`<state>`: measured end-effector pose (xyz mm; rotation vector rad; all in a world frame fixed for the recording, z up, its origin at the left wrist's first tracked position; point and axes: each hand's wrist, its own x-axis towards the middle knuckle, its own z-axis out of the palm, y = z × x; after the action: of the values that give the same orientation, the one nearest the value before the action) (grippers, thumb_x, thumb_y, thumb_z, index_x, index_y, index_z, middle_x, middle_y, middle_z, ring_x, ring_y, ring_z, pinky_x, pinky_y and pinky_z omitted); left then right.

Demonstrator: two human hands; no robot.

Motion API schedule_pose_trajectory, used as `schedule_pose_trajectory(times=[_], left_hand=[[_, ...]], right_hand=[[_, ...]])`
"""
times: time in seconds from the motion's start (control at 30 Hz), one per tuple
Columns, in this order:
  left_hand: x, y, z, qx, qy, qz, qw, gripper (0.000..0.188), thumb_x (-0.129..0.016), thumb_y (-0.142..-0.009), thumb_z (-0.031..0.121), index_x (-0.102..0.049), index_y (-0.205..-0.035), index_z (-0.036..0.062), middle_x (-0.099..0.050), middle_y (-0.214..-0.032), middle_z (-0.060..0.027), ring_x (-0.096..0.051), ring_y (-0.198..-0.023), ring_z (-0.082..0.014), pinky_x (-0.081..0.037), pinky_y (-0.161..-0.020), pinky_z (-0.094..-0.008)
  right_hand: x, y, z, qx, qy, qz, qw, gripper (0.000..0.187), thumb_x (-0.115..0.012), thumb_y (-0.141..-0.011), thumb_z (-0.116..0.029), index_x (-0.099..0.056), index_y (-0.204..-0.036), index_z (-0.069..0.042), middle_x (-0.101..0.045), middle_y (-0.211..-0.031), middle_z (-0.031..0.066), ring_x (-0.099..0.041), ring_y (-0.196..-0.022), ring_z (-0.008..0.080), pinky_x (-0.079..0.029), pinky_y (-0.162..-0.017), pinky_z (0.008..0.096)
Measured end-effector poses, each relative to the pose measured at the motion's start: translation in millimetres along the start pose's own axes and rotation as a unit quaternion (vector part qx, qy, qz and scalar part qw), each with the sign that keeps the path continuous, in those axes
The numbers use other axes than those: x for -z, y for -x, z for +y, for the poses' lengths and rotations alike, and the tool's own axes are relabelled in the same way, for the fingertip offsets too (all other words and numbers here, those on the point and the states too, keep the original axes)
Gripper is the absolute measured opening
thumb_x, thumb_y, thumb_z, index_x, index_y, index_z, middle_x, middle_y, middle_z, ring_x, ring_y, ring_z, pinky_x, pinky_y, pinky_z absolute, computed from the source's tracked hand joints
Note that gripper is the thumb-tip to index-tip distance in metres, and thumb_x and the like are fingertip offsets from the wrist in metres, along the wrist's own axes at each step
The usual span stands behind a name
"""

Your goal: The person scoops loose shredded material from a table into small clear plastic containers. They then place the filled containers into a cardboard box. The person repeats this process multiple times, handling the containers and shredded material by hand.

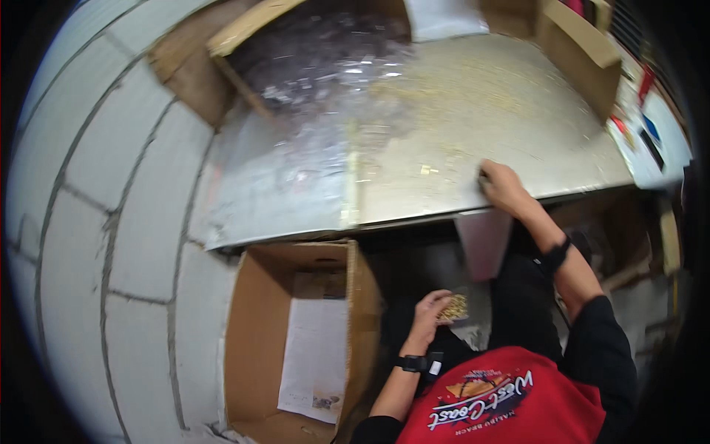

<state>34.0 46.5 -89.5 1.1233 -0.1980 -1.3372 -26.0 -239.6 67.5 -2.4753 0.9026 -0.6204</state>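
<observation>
Head view; pale worktop [532, 122]; white block wall [140, 177] at left; open carton [255, 318] below; left hand [427, 317] clasps golden pieces [457, 307]; right hand [504, 186] at worktop edge, grip unclear.

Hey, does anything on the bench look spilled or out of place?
Yes: clear plastic spills out of the open cardboard box at the far left, and small yellowish bits lie strewn loose over the benchtop, too blurred to identify.

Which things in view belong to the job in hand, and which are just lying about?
Likely in use:
clear pack of gold-coloured pieces, in the left hand
pale chute at the table edge, below the right hand

Likely just lying about:
white paper in the cardboard box
black object, far right
</observation>
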Motion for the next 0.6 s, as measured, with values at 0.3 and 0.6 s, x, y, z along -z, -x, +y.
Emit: schedule_pose_trajectory(times=[0.3,0.6], left_hand=[[30.2,33.0,8.2,-0.003,0.042,0.049,0.998,0.026,-0.045,-0.096,0.023,-0.058,-0.113,0.0082,-0.064,-0.099,-0.0019,-0.065,-0.081,-0.0106,-0.056,-0.055,-0.0239],[22.4,58.5,42.8,-0.074,0.077,0.034,0.994,0.039,-0.039,-0.096,0.031,-0.054,-0.116,0.0012,-0.062,-0.108,-0.0098,-0.065,-0.093,-0.0207,-0.059,-0.059,-0.0319]], right_hand=[[-109.7,-98.5,-228.5,0.131,-0.350,-0.287,0.882,0.019,-0.053,-0.085,-0.004,-0.060,-0.098,0.008,-0.066,-0.083,0.0149,-0.065,-0.072,0.0192,-0.053,-0.067,0.0320],[-77.5,9.0,-172.4,0.168,-0.397,-0.199,0.880,0.020,-0.051,-0.087,0.001,-0.062,-0.103,0.005,-0.067,-0.092,0.0101,-0.064,-0.085,0.0178,-0.051,-0.079,0.0297]])
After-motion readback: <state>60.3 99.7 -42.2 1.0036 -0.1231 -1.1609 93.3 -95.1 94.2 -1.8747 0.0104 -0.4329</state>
